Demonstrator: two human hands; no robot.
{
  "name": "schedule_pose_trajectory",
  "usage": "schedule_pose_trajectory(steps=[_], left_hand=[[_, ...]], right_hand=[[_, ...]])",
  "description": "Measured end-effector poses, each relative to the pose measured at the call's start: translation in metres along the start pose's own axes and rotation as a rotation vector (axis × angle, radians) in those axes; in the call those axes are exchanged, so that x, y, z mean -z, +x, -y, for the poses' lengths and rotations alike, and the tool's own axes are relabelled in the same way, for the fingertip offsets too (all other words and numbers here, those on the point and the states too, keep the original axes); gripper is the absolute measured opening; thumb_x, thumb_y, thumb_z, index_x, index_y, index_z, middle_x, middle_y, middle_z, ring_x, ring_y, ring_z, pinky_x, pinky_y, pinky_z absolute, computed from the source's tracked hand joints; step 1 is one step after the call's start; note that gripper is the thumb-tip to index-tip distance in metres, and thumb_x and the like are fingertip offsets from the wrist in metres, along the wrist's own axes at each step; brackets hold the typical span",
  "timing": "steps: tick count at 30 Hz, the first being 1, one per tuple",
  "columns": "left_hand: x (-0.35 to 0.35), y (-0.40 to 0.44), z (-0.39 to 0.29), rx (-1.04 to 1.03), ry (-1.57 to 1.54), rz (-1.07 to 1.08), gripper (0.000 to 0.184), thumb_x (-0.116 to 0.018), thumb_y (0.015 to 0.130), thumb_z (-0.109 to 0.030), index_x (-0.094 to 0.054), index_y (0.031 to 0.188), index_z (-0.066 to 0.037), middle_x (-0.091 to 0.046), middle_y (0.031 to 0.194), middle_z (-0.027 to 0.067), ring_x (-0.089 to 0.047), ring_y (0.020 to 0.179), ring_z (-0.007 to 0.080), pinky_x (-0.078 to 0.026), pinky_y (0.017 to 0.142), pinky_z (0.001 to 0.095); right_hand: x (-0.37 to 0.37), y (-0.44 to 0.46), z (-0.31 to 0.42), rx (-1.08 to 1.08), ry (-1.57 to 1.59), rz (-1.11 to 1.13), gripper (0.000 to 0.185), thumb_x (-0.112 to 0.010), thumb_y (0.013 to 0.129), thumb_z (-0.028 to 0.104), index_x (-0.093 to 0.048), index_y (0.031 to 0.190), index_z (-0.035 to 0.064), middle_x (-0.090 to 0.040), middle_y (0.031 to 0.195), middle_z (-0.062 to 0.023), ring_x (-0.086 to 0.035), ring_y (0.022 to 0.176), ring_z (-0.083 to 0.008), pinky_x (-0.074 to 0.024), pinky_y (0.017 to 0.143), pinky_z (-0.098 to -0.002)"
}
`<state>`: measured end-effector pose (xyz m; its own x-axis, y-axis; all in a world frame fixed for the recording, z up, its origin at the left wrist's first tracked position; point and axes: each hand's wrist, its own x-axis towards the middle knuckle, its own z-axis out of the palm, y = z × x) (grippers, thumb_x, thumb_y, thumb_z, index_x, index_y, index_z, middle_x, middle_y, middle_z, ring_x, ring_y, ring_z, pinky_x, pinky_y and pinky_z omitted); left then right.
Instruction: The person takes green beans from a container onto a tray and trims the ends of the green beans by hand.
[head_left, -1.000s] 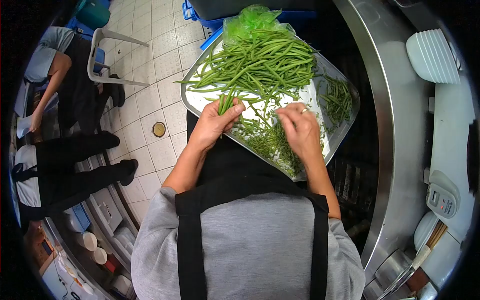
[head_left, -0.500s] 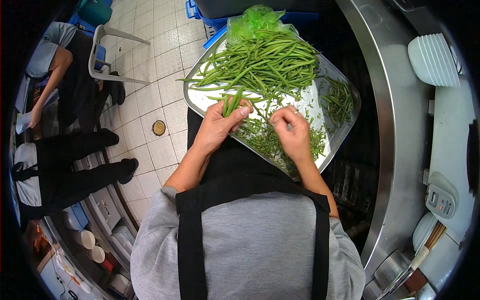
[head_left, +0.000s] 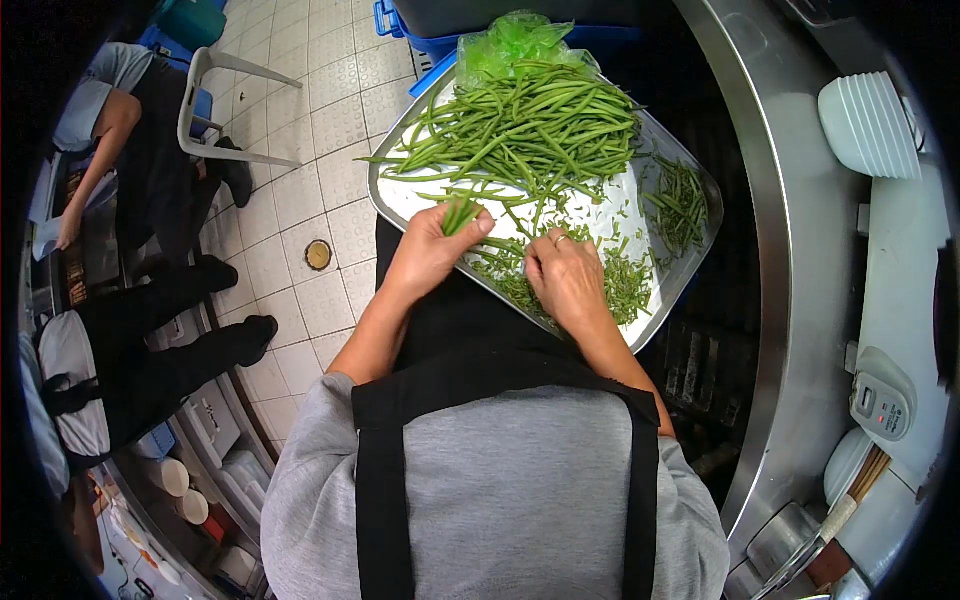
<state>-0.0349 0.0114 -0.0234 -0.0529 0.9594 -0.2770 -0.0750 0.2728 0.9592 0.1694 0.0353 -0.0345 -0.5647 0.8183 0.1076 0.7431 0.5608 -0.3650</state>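
My left hand is closed around a small bunch of green beans, whose tips stick up past the thumb and look slightly blurred. To its right, my right hand has its fingers curled downward over the cut bean ends; whatever the fingertips pinch is hidden. Both hands are above the near side of a metal tray on my lap. A big heap of long green beans fills the far side of the tray. Short bean trimmings lie scattered near my right hand.
A green plastic bag rests behind the heap. Darker bean pieces lie at the tray's right side. A steel counter edge runs along the right, with stacked white bowls. Two people stand at left, near a white chair.
My right hand has come down and slightly left, turning its back upward. My left hand has tilted a little with the beans in it. A person at left has shifted.
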Motion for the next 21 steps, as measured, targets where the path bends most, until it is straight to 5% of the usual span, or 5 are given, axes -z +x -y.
schedule_pose_trajectory(steps=[8, 14, 17, 21], left_hand=[[-0.010, -0.001, -0.007, -0.160, 0.534, 0.266, 0.020, -0.069, 0.086, -0.017, -0.068, 0.101, -0.002, -0.062, 0.084, 0.0042, -0.055, 0.080, 0.0098, -0.046, 0.072, 0.0274], [-0.016, -0.006, -0.004, -0.053, 0.183, 0.271, 0.019, -0.069, 0.087, -0.017, -0.067, 0.096, 0.000, -0.062, 0.082, -0.0005, -0.053, 0.076, 0.0077, -0.046, 0.071, 0.0279], [-0.016, -0.007, -0.009, 0.026, 0.015, 0.223, 0.020, -0.068, 0.088, -0.019, -0.068, 0.095, -0.001, -0.059, 0.074, -0.0031, -0.051, 0.068, 0.0064, -0.043, 0.063, 0.0250], [-0.012, -0.006, -0.014, 0.088, -0.101, 0.132, 0.022, -0.068, 0.089, -0.023, -0.069, 0.093, -0.001, -0.061, 0.074, -0.0031, -0.050, 0.065, 0.0046, -0.039, 0.059, 0.0211]], right_hand=[[0.030, 0.007, 0.012, 0.117, 0.178, -0.194, 0.015, -0.069, 0.072, 0.007, -0.057, 0.082, 0.0071, -0.056, 0.081, -0.0081, -0.057, 0.070, -0.0261, -0.0402, 0.068, -0.0368], [0.025, 0.004, 0.008, -0.165, 0.788, -0.206, 0.012, -0.064, 0.079, 0.003, -0.057, 0.088, 0.0036, -0.056, 0.075, -0.0045, -0.056, 0.067, -0.0114, -0.0438, 0.063, -0.0232], [0.022, 0.001, -0.009, -0.444, 1.434, -0.214, 0.007, -0.058, 0.085, 0.001, -0.055, 0.091, 0.0030, -0.059, 0.079, -0.0044, -0.056, 0.068, -0.0099, -0.0454, 0.062, -0.0240], [0.033, 0.001, -0.010, -0.435, 1.380, -0.043, 0.005, -0.053, 0.091, 0.001, -0.055, 0.094, 0.0029, -0.057, 0.080, -0.0061, -0.056, 0.067, -0.0122, -0.0458, 0.062, -0.0248]])
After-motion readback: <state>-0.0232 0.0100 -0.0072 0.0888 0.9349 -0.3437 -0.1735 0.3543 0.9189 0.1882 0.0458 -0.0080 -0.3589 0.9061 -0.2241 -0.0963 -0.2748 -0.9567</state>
